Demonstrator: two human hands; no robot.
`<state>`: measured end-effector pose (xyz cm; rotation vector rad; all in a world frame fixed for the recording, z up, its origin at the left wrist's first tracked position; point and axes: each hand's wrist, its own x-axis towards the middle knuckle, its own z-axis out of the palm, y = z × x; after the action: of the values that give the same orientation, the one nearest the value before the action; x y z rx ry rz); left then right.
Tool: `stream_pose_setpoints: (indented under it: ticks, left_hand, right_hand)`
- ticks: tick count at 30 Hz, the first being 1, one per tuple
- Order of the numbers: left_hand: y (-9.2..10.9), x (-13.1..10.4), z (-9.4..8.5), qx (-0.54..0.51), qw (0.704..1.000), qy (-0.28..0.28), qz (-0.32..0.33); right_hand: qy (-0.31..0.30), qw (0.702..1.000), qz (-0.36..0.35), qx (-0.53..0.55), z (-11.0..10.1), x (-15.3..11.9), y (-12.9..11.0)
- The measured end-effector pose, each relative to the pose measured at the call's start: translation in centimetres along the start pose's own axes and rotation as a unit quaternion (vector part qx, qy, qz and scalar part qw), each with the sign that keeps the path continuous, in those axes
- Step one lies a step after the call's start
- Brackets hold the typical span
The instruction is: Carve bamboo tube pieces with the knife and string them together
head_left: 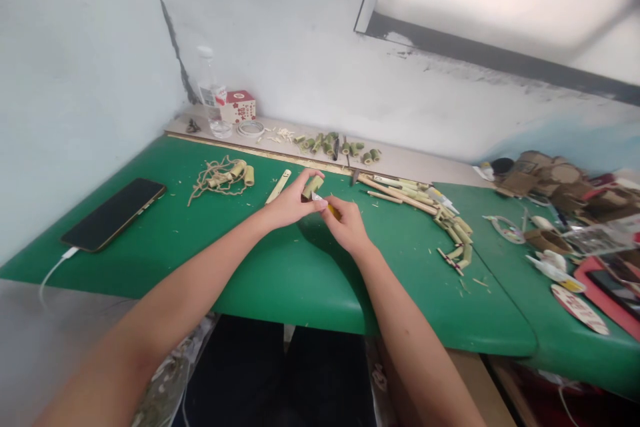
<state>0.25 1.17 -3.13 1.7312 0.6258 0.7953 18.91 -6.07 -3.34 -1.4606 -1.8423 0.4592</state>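
My left hand (293, 203) is closed around a short greenish bamboo piece (313, 186), held above the green table. In my right hand (346, 221) is a yellow-handled utility knife (334, 212), its pale blade end touching or very near the bamboo's lower end. My fingers cover part of both. Just left of my left hand lies a flat bamboo strip (279, 185) with small dark marks. Farther left, tangled twine (215, 180) lies with several cut bamboo pieces (249, 176).
A phone (114, 215) with a white cable lies at left. Along the back ledge stand a plastic bottle (216, 100), a tape roll (251, 128) and several bamboo bits (327, 145). Right are bamboo sticks (400, 191), a jointed bamboo string (463, 240) and piled cardboard (545, 170).
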Motion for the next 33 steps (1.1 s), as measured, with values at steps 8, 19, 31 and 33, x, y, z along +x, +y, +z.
stream_pose_setpoints:
  ticks: [8, 19, 31, 33]
  left_hand:
    - [-0.23, 0.11, -0.03, 0.001, 1.0, 0.007, 0.006]
    - [-0.01, 0.05, -0.04, 0.016, 1.0, 0.015, -0.001]
    - [0.37, -0.02, -0.12, 0.038, 0.999, 0.019, -0.003]
    - [0.5, -0.06, -0.11, 0.037, 0.999, 0.018, -0.002]
  right_hand:
    - [0.006, 1.0, 0.006, -0.009, -0.02, 0.0, 0.05]
    - [0.019, 1.0, 0.016, -0.015, 0.16, -0.02, 0.23]
    - [0.017, 1.0, 0.015, -0.012, 0.13, 0.01, 0.26]
    - [0.018, 1.0, 0.013, -0.007, 0.13, 0.01, 0.19]
